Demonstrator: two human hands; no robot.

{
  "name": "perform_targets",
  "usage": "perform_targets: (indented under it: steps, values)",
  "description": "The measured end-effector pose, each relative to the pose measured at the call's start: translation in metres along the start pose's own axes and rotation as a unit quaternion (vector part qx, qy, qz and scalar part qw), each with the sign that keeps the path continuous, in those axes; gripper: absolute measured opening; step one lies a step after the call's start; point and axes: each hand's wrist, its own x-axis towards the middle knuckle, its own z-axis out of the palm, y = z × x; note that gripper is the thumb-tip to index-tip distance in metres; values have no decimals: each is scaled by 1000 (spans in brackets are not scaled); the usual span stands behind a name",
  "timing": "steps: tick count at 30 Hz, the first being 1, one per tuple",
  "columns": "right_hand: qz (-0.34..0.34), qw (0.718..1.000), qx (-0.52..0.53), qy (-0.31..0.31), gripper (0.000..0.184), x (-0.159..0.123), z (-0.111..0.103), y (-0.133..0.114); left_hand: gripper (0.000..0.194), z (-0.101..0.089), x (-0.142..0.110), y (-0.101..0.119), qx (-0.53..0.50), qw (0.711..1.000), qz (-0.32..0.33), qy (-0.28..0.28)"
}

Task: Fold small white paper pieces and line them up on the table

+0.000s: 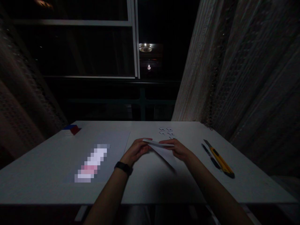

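A white sheet of paper [164, 152], folded or bent, is held just above the table between my two hands. My left hand [137, 150], with a dark band on its wrist, is closed on the paper's left end. On the other side, my right hand [178, 148] grips the right part of the sheet, fingers along its upper edge. One corner of the paper hangs down toward me. Just beyond my hands lie several small paper pieces [169, 129] with dark marks on them.
To the right, a yellow utility knife [220, 161] lies beside a dark pen [210, 156]. A large white sheet [118, 153] with a blurred-out patch lies on the left of the white table [142, 192]. A blue, red and white block [70, 130] sits at the far left, near curtains [194, 68].
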Motion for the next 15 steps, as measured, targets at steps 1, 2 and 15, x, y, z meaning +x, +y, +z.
perform_targets:
  steps: [1, 2, 15]
  values:
    - [-12, 1000, 10, 21, 28, 2, 2, 1, 21, 1, 0, 0, -6, 1000, 1, 5]
    - [-34, 998, 19, 49, 29, 4, 5, 2, 24, 2, 0, 1, -10, 1000, -3, 9]
    - [-279, 884, -366, 87, 71, -3, 40, 29, 30, 7, 3, -12, 49, 994, 60, 78]
